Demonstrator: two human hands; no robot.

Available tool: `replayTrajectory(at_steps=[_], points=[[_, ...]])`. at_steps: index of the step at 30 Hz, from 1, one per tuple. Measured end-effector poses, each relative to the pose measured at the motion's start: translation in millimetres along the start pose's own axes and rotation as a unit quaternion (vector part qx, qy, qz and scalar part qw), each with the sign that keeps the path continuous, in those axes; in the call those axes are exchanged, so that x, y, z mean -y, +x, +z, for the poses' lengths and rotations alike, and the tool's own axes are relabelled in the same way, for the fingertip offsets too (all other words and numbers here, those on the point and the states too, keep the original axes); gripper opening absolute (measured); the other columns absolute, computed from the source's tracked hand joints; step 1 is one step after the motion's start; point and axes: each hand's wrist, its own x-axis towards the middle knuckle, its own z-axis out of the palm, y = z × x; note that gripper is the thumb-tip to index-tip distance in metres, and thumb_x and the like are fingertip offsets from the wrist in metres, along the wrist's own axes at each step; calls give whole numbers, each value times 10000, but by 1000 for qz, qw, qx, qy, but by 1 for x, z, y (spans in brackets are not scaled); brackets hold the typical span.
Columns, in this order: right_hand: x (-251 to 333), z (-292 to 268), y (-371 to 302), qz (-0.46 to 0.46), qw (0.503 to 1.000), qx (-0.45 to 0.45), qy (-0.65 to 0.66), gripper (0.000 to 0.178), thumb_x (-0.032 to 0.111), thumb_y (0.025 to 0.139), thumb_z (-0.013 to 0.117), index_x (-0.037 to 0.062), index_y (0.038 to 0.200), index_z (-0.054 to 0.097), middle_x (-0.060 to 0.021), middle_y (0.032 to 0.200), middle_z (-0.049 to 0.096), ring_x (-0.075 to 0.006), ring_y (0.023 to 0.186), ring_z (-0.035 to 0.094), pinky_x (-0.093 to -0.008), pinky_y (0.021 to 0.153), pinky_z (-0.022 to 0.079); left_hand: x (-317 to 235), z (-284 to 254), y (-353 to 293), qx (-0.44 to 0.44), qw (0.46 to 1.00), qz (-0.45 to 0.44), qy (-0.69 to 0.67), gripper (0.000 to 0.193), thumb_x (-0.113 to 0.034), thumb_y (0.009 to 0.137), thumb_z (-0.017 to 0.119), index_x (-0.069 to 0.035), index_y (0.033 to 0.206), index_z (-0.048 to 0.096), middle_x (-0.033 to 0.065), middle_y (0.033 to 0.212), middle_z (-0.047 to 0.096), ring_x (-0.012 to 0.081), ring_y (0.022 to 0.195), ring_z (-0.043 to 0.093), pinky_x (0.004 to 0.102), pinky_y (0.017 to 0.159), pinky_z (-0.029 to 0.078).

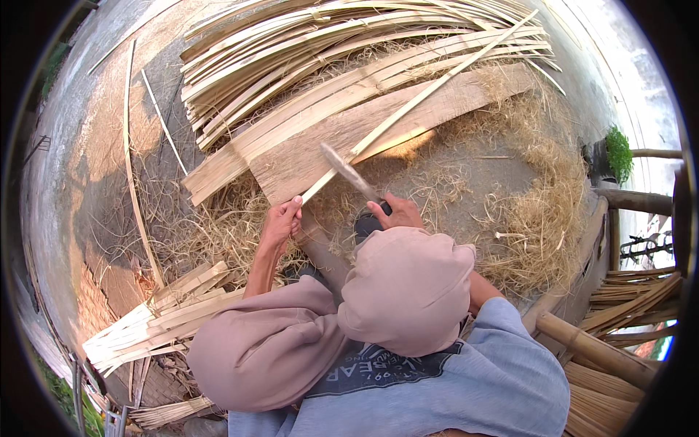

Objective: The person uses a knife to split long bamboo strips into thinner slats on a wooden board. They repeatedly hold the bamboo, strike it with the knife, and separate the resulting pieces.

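Observation:
My left hand (285,219) is closed, pinching the near end of a long, narrow pale bamboo strip (408,111). The strip slants away to the upper right, across a flat brown board (291,164). My right hand (401,212) grips a knife (353,174) with a broad, worn grey blade. Its blade points to the upper left and crosses the strip a short way beyond my left fingers; whether the edge bites into it cannot be told. My right fingers partly hide the dark handle.
Stacked bamboo strips (247,80) lie beyond the board. Curly shavings (539,226) cover the ground on the right, with more at left. Split pieces (160,320) lie at lower left. A bamboo pole frame (593,349) and a green plant (618,151) stand at right.

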Motion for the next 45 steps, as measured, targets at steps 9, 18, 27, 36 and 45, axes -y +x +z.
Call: replayTrajectory(at_steps=[9,18,27,36,45], points=[[-9,-19,12,42,999,6,-9,567,588,1005,584,31,919,637,-212,805,694,-435,784,700,-524,703,536,-20,6,-3,43,991,-38,122,490,-499,1057,587,-51,870,646,-11,657,586,73,516,514,220,489,403],[-64,-73,55,61,993,4,-105,605,642,982,591,45,889,617,-199,840,704,-403,738,705,-497,672,560,-8,-14,-15,70,995,-68,14,431,-432,1039,659,-77,804,590,-83,547,382,36,438,302,234,424,224],[-110,-87,85,191,966,-152,87,674,677,983,565,37,778,610,-122,607,601,-271,575,606,-478,566,459,-2,-70,-53,17,996,-87,26,402,-382,1045,661,-70,802,589,-67,555,408,48,449,333,235,426,262],[-31,-35,50,-126,991,19,-49,562,584,979,648,58,788,601,-141,663,649,-274,521,619,-437,534,510,7,-100,-61,46,987,-148,-44,396,-386,1052,645,-87,803,575,-54,561,415,64,442,351,231,435,295],[-73,-88,80,45,997,-63,-20,648,622,991,595,29,729,588,-146,597,579,-321,566,601,-479,557,464,13,-94,-61,22,992,-120,-12,393,-367,1063,633,-88,793,567,-58,544,388,62,430,339,231,427,287]])
